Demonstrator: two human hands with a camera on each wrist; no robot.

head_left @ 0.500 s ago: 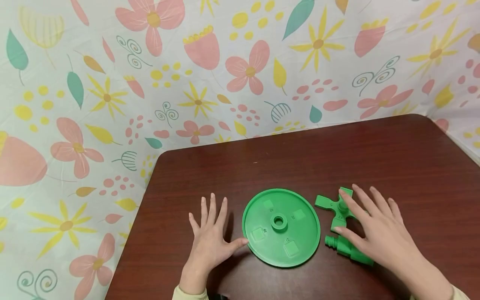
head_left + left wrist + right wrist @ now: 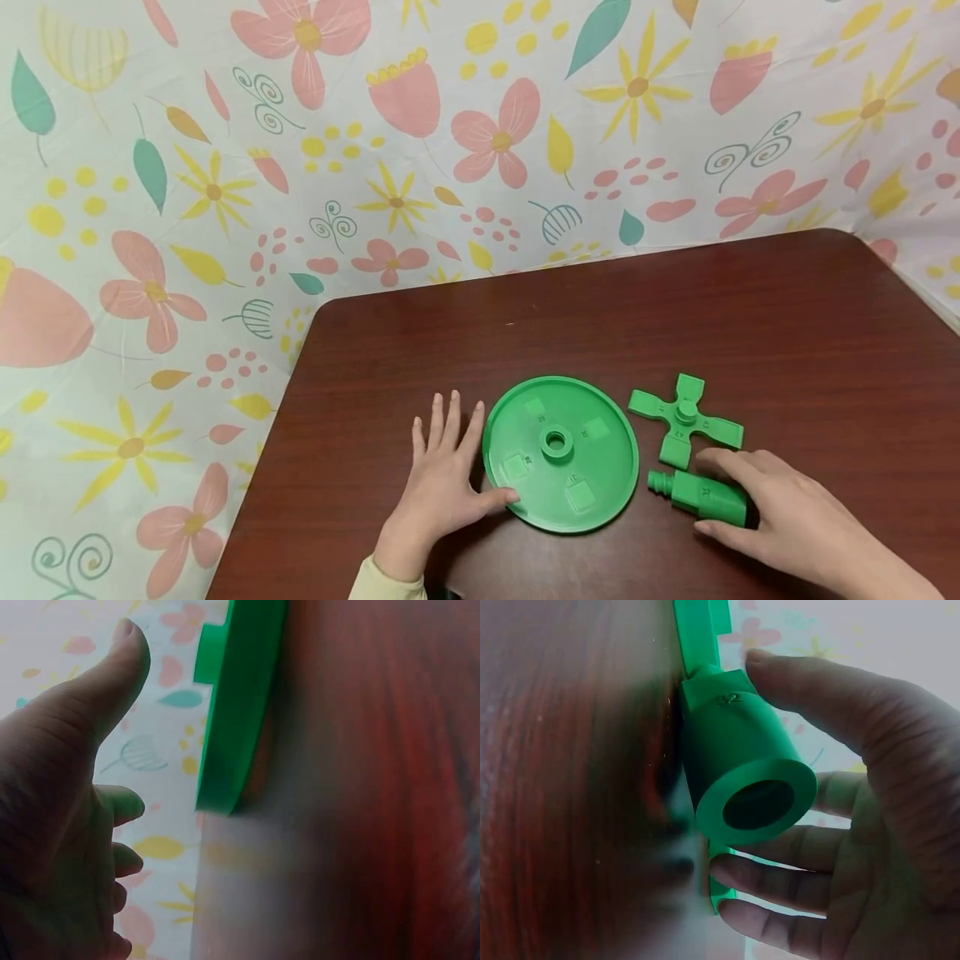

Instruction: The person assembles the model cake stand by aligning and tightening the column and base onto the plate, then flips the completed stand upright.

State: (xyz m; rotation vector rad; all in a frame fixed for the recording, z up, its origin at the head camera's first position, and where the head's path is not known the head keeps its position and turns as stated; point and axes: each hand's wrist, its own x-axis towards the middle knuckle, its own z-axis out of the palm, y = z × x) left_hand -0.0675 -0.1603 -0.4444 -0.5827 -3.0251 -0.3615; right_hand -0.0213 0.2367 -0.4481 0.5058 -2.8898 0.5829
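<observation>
A round green disc [image 2: 600, 467] with a raised rim and a hollow central hub lies on the table. My left hand [image 2: 442, 492] is spread at its left side, the thumb overlapping the rim in the head view. In the left wrist view that thumb [image 2: 112, 682] appears above the disc [image 2: 240, 712]. My right hand [image 2: 795, 508] arches around a green tube-like piece [image 2: 708, 498] with a threaded end; thumb and fingers stand on either side, without a clear grip. The right wrist view shows the piece's hollow end [image 2: 757, 802] facing the camera.
A green four-armed cross [image 2: 685, 414] with a central peg lies just beyond the threaded piece, right of the disc. The brown tabletop [image 2: 465, 333] reaches back to a flower-patterned cloth [image 2: 420, 192] hanging behind and at the sides.
My right hand has moved back toward me, off the cross and down around the threaded piece. My left hand has shifted right, closer to the disc.
</observation>
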